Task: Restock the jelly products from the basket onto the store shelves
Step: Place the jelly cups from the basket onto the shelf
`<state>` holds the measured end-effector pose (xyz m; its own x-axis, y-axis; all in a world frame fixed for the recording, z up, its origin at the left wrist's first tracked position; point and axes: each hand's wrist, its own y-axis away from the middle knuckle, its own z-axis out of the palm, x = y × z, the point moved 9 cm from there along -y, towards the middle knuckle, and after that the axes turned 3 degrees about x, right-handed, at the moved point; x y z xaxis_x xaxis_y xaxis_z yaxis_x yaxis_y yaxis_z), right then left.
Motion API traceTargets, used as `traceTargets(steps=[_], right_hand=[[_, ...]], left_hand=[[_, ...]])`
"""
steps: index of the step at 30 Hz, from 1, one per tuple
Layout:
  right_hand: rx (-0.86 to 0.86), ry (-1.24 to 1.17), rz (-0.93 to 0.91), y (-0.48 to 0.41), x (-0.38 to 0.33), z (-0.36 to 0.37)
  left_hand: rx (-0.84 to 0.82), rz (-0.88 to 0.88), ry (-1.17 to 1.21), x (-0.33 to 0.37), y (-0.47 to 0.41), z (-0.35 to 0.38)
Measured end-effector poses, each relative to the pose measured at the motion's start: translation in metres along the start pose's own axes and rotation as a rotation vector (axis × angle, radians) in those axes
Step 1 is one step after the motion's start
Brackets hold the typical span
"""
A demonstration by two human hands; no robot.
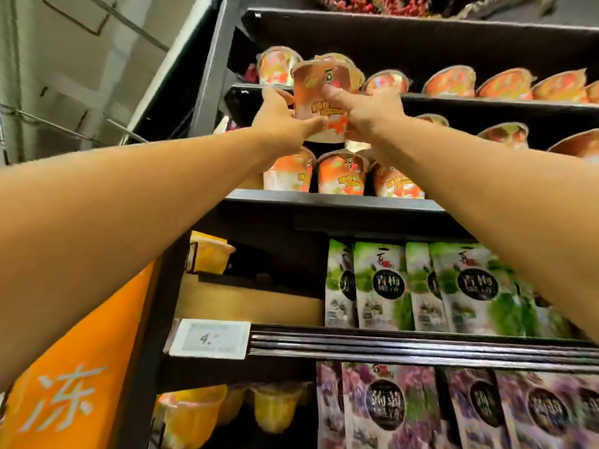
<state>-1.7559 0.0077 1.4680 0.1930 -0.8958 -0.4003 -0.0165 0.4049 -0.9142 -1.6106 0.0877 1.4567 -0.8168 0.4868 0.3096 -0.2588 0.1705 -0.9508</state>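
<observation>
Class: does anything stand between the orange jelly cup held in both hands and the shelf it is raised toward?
Yes: directly behind the held cup, another orange cup already stands at the front of that shelf. The left hand and right hand grip it.

Both bare arms stretch upward and forward, nearly straight, converging toward the middle. The left grip (278, 119) curls round the left side of an orange jelly cup (316, 92), thumb across its lower front. The right grip (372, 116) clasps its right side.
</observation>
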Motion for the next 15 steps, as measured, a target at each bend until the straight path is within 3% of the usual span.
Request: traceTargets(steps=[15], right_hand=[[0.251, 0.243, -0.072, -0.032, 0.015, 0.013]], left_hand=[[0.032, 0.082, -0.274, -0.021, -0.045, 0.009]])
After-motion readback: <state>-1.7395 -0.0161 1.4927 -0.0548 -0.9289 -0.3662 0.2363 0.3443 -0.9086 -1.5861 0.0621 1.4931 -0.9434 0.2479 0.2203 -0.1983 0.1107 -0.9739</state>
